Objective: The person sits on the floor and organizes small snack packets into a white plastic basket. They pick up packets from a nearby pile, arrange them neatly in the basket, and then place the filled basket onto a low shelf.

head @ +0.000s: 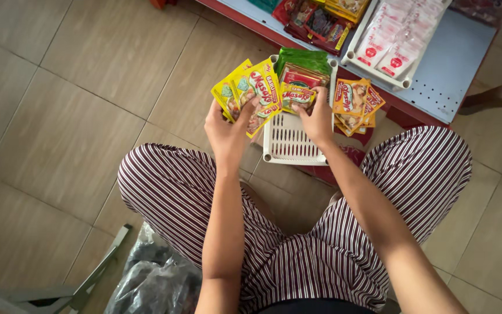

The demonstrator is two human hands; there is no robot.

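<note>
At the far left the tiled floor point(47, 110) runs bare, with a grey metal frame point(71, 291) low in the corner and a crumpled dark plastic bag point(155, 276) just beside it, against the person's striped trousers point(169, 192).

The left hand point(228, 131) is raised over the left knee, fingers curled shut around a fanned bunch of yellow seasoning sachets point(251, 93) — thumb across the front, the packets spreading up and to the left of the palm. They sit in the air just left of a white slotted plastic basket point(289, 142), which stands on the floor between the knees.

The right hand point(318, 119) reaches into the far end of that basket, its fingertips pinched closed on one more yellow sachet point(297, 96). That packet lies on top of a stack at the basket's upper end, where a red-faced sachet point(303, 77) and a green packet point(303, 58) show behind it.

Just right of the basket, a small pile of orange sachets point(352, 102) rests on the floor, near the right wrist but apart from it.

Farther right and above — a low pale shelf point(454, 70) with a red edge holds a white tray point(373, 67) of white-and-red sachets point(396, 35), and dark red packets point(315, 23) lie to the tray's left. At the right edge, another person's limb point(495, 96) shows beside the shelf.
</note>
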